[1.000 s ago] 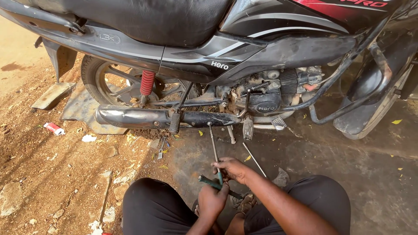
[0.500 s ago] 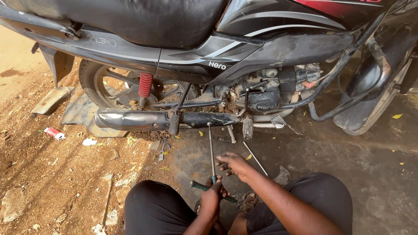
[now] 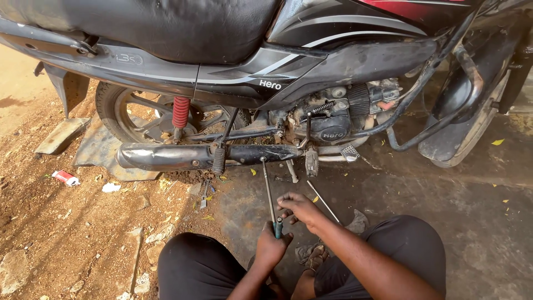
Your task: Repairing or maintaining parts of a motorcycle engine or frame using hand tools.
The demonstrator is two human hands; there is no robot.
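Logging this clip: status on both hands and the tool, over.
Left hand shut on long screwdriver at its green handle. Right hand open, fingers beside the shaft. Tip up near exhaust pipe. Shaft unobstructed.

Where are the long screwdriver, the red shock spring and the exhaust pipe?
long screwdriver (image 3: 268,189): head view, mid metal shaft.
red shock spring (image 3: 180,112): head view, middle coils.
exhaust pipe (image 3: 166,156): head view, muffler body.

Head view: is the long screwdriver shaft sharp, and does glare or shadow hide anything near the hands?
Head view: daylight is even, the screwdriver shaft is sharp, and both the left hand and right hand are clear; the motorcycle bends at the frame edges from lens distortion, with shade under its seat.
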